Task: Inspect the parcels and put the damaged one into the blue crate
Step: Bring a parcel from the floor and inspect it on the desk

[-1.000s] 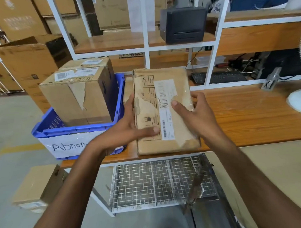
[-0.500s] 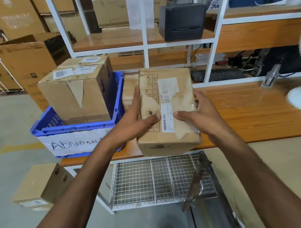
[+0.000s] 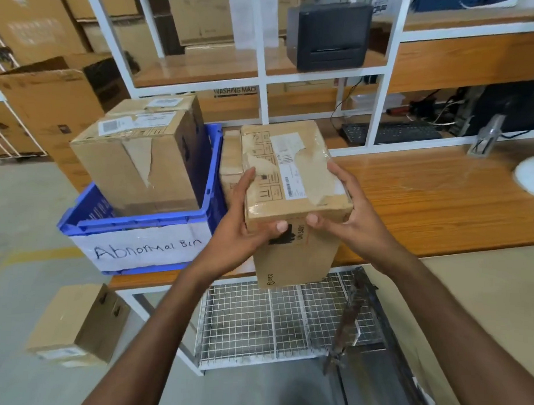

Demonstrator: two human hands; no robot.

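In front of me a long orange wooden worktop (image 3: 441,202) is running off to my right, with a white metal shelving frame (image 3: 263,81) standing along its back. A black boxy label printer (image 3: 330,35) is sitting on the upper shelf. A flat black keyboard (image 3: 392,134) is lying behind the frame, near some dark cables (image 3: 429,108). A round white fan base (image 3: 531,178) is resting at the far right, and a white wire-mesh rack (image 3: 270,323) is showing below the worktop.

Left hand (image 3: 237,231) & right hand (image 3: 353,217) bare, thumbnails short; forearms (image 3: 152,334) behind them bare to frame edge.
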